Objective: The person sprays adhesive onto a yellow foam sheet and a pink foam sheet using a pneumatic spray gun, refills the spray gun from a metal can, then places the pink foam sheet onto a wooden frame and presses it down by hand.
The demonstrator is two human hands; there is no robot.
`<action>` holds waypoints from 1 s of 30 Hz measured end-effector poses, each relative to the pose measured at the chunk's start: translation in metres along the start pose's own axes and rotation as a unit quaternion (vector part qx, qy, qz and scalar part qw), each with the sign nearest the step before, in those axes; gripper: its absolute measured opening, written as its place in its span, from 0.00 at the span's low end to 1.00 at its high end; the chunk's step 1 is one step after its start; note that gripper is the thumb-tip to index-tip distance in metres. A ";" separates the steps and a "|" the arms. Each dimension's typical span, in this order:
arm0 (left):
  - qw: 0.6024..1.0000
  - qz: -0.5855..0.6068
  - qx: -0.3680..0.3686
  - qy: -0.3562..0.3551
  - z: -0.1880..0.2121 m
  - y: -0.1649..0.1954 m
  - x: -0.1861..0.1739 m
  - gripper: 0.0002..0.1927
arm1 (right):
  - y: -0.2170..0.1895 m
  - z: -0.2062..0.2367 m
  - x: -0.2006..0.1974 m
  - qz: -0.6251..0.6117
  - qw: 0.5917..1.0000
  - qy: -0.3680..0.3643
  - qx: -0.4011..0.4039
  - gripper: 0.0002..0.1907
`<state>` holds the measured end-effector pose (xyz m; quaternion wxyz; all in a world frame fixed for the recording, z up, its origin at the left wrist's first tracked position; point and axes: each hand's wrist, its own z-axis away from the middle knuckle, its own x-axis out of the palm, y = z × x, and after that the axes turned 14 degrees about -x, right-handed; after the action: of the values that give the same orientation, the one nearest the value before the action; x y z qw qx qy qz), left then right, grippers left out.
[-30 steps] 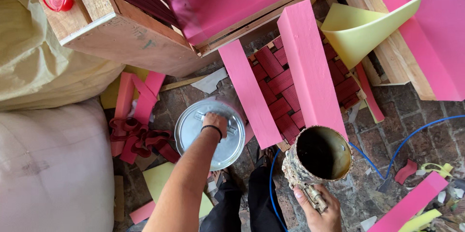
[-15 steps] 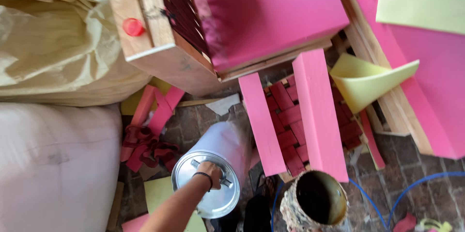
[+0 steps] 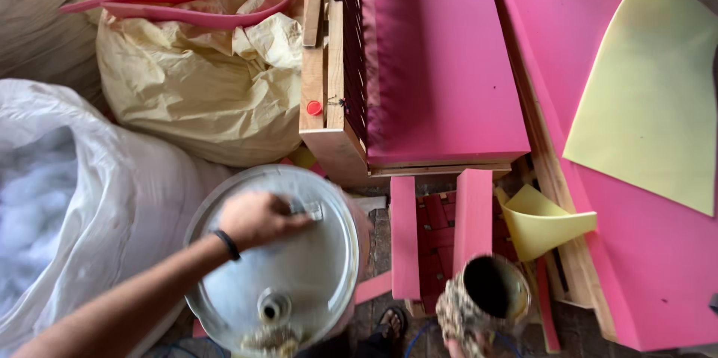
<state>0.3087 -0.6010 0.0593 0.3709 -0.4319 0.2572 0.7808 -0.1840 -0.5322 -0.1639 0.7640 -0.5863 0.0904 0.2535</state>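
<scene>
Left hand (image 3: 258, 217) is gripping the handle atop the metal drum (image 3: 277, 261), fingers curled. Crusted can (image 3: 486, 298) is sitting at the drum's 3 o'clock, right hand beneath it hidden; grip unclear.

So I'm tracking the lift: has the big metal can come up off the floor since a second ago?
Yes. The metal can, gripped at its handle by the left hand, has risen toward the camera, now overlapping the wooden frame it previously sat below.

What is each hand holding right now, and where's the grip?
The left hand grips the metal drum by the handle on its top. The crusted can is held from below, presumably by the right hand, which is barely in view.
</scene>
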 end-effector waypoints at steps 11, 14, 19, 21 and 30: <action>0.858 0.498 -0.037 -0.118 -0.037 -0.001 -0.209 0.14 | -0.098 -0.060 -0.008 -0.109 0.991 0.018 -0.078 0.24; 0.839 0.528 -0.019 -0.128 -0.076 0.008 -0.236 0.14 | -0.114 -0.084 0.010 -0.144 0.987 0.058 0.035 0.37; 0.820 0.553 -0.016 -0.146 -0.145 0.012 -0.281 0.14 | -0.149 -0.100 0.033 -0.071 0.994 0.072 0.051 0.39; 0.836 0.536 -0.005 -0.118 -0.172 0.027 -0.303 0.14 | -0.165 -0.100 0.035 -0.063 0.993 0.082 0.054 0.39; 0.882 0.469 0.037 -0.024 -0.256 0.052 -0.293 0.14 | -0.220 -0.113 0.049 0.020 0.998 0.043 0.038 0.38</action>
<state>0.4939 -0.9212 0.1909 -0.0167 -0.2281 0.4491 0.8637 -0.0158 -0.6650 -0.0321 0.7761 -0.5652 0.1447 0.2394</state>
